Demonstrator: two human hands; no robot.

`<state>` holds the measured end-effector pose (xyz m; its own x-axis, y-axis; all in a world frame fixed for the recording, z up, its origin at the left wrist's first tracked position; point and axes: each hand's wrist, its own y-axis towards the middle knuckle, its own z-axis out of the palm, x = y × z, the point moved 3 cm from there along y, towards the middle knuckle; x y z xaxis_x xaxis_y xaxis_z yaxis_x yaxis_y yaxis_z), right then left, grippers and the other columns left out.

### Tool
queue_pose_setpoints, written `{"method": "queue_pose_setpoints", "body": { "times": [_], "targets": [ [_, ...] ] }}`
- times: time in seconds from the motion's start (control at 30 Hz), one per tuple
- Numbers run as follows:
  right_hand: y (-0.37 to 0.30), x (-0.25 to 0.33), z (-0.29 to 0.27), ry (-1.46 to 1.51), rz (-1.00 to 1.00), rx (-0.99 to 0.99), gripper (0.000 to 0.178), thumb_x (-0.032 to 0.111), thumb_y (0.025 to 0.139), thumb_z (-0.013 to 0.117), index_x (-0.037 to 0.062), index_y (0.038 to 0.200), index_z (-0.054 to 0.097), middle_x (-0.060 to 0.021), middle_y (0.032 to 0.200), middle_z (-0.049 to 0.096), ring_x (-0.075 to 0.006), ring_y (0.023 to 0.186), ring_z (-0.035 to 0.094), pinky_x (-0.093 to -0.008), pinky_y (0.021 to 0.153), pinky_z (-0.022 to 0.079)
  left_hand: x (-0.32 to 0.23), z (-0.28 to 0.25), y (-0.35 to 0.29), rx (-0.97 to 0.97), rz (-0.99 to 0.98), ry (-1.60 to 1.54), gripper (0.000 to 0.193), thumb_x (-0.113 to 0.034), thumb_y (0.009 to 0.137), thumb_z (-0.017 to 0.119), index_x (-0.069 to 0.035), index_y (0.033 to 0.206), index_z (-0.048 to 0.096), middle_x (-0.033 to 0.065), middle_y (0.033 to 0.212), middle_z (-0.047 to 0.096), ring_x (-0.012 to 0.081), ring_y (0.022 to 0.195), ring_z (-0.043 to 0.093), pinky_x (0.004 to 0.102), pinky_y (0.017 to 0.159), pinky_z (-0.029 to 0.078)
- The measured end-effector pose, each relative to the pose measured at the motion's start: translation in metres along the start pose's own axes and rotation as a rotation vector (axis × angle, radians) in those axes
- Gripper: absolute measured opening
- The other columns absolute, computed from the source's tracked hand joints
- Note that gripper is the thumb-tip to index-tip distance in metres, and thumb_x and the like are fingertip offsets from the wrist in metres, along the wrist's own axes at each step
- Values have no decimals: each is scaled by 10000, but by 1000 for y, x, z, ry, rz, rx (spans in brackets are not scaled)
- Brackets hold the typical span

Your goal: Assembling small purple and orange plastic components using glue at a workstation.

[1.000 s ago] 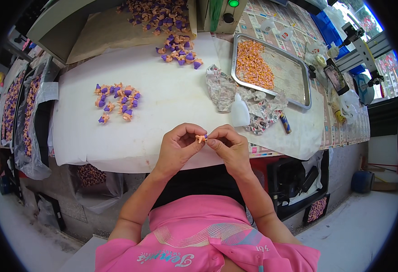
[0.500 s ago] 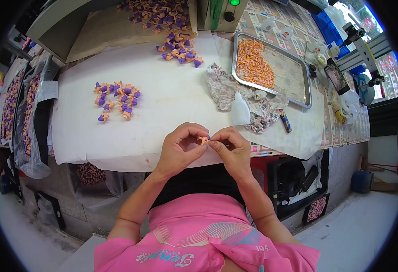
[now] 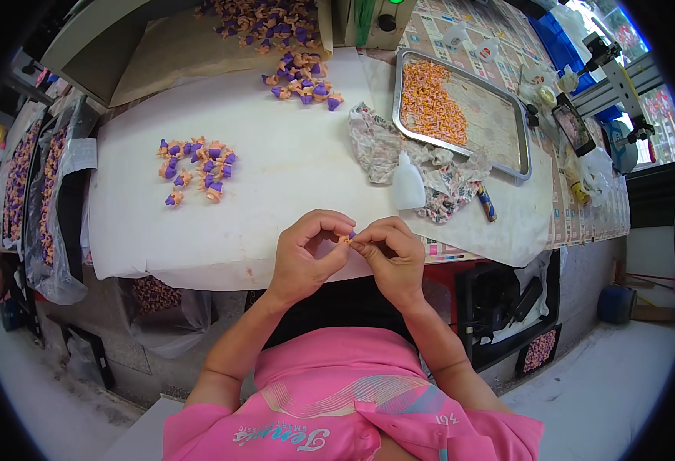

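Above the table's near edge, my left hand [image 3: 310,250] pinches a small peach-and-purple plastic figure [image 3: 346,239] between thumb and fingers. My right hand [image 3: 393,257] meets it from the other side, thumb and forefinger pressed together at the figure; whether they hold a separate tiny part is hidden. Similar figures lie in a loose group [image 3: 199,165] on the white sheet [image 3: 276,169] to the left. Beyond my right hand stands a white squeeze bottle [image 3: 408,184] next to a crumpled patterned cloth [image 3: 449,192].
A metal tray [image 3: 527,146] with many tiny orange parts [image 3: 430,100] sits at the back right. More figures [image 3: 303,81] are heaped at the far middle. A dark-blue tube [image 3: 486,204] lies by the cloth. A phone [image 3: 573,125] is mounted at the right.
My fingers have closed in a little more around the figure, so less of it shows. Otherwise both hands stay in about the same place.
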<state>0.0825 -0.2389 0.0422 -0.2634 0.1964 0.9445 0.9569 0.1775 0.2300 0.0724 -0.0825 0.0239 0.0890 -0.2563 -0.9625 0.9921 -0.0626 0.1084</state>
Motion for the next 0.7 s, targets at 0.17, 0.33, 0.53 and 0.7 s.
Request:
{"method": "queue_pose_setpoints", "body": {
  "times": [0.17, 0.33, 0.53, 0.7],
  "targets": [
    [0, -2, -2, 71, 79, 28, 101, -17, 790, 738, 9, 874, 687, -45, 889, 600, -114, 780, 582, -234, 666, 458, -1, 1, -1, 5, 68, 75, 219, 73, 777, 621, 13, 988, 630, 83, 1071, 616, 124, 966, 592, 264, 865, 476],
    [-1, 1, -1, 91, 68, 14, 98, -16, 793, 735, 8, 874, 686, -46, 888, 601, -113, 779, 582, -232, 662, 457, -2, 2, -1, -6, -4, -47, 209, 75, 787, 618, 16, 987, 635, 92, 1086, 614, 134, 978, 596, 271, 870, 487],
    [-5, 5, 0, -56, -35, -33, 95, -18, 795, 732, 7, 875, 689, -47, 874, 604, -105, 723, 584, -224, 616, 453, -2, 2, -3, -4, -5, -7, 199, 77, 795, 617, 16, 983, 640, 97, 1090, 618, 139, 971, 603, 273, 875, 489],
    [-8, 1, 0, -37, -22, -44, 96, -19, 790, 737, 4, 869, 688, -46, 866, 601, -101, 727, 583, -222, 617, 454, -3, 3, -3, -4, 26, 81, 192, 79, 779, 619, 12, 957, 646, 103, 1057, 633, 141, 973, 605, 269, 869, 484]
  ]
}}
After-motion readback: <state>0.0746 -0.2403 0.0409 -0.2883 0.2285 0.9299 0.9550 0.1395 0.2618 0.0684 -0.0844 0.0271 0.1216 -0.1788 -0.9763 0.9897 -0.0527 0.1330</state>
